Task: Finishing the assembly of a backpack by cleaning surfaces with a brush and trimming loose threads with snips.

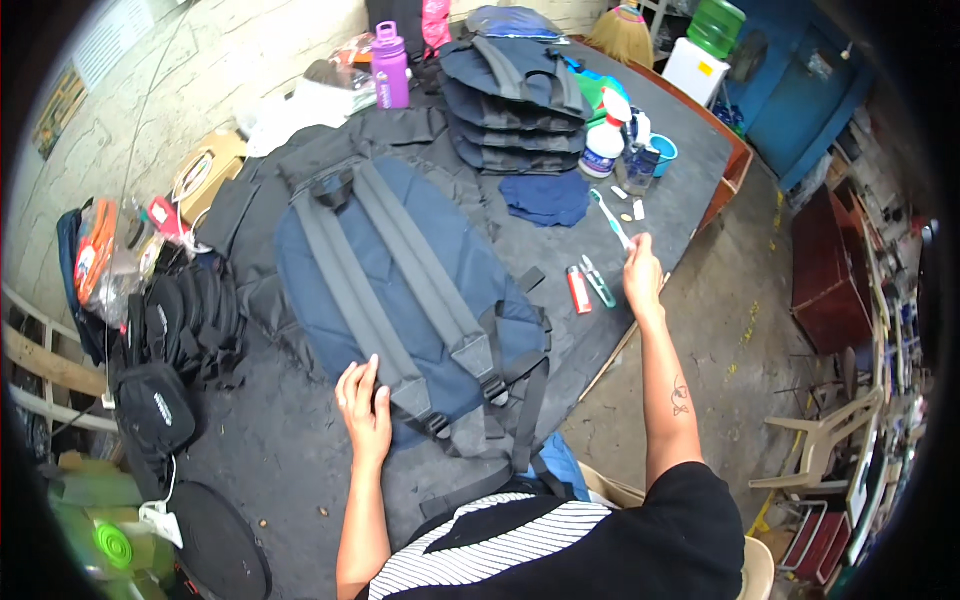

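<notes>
A navy backpack (pixel 420 255) with grey padded shoulder straps lies flat on the dark table, straps upward. My left hand (pixel 365 412) rests at its lower left edge, fingers stretched out and holding nothing. Over the table's right edge, my right hand (pixel 643 275) grips a toothbrush (pixel 611 222), its bristle end pointing away from me. Beside that hand lie green-handled thread snips (pixel 599 283) and a red lighter (pixel 578 290). A folded navy cloth (pixel 545 200) sits farther off, with small pale pieces (pixel 639 210) to its right.
A stack of navy backpacks (pixel 510 125) stands at the back, next to a spray bottle (pixel 604 145) and a blue cup (pixel 662 152). A purple bottle (pixel 391 68) stands behind the backpack. Black pouches (pixel 165 400) crowd the left. A plastic chair (pixel 825 435) is on the right.
</notes>
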The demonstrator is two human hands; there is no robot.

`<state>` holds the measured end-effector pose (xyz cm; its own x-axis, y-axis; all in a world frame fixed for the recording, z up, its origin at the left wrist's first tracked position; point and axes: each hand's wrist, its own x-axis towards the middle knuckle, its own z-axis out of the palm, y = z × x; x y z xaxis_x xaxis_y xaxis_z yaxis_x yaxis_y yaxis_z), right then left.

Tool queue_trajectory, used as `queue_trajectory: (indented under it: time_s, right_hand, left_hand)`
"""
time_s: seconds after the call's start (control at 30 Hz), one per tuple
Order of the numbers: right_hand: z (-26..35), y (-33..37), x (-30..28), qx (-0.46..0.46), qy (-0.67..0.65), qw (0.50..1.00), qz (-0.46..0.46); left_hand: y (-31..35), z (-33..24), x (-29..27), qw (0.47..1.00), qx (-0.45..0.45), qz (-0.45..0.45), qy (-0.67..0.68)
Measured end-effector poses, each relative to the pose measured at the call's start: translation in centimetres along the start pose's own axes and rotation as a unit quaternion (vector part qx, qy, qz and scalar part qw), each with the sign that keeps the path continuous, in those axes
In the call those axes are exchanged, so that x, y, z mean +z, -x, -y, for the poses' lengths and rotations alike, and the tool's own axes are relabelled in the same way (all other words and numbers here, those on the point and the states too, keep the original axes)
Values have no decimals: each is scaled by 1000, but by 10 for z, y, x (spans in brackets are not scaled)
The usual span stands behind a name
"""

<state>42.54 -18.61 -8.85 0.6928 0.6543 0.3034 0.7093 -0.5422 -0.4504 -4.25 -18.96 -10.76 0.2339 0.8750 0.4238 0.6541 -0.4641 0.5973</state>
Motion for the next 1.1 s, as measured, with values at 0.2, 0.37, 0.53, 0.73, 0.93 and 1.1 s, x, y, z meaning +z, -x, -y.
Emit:
queue_trajectory:
  time_s: [0.2, 0.37, 0.53, 0.73, 0.93, 1.1]
  right_hand:
    - [-32, -109, -61, -64, 53, 972, -220]
    - [-62, -203, -77, -41, 199, 959, -197]
    - [-50, -254, -58, -97, 359, 917, -142]
    - [-36, -275, -24, -99, 439, 893, -29]
    - [-70, -285, -26, -27, 337, 941, 0]
    - [-95, -244, -21, 21, 277, 961, 0]
  left_hand:
    - [-2, -5, 3, 1000, -20, 4, -10]
    - [-2, -8, 1, 999, -30, -6, -22]
    - [0, -9, 2, 999, -32, -6, -44]
    - [-1, -15, 3, 997, -29, 1, -73]
    - [-5, -16, 4, 997, -24, 2, -74]
    - [-5, -15, 2, 998, -21, 0, -55]
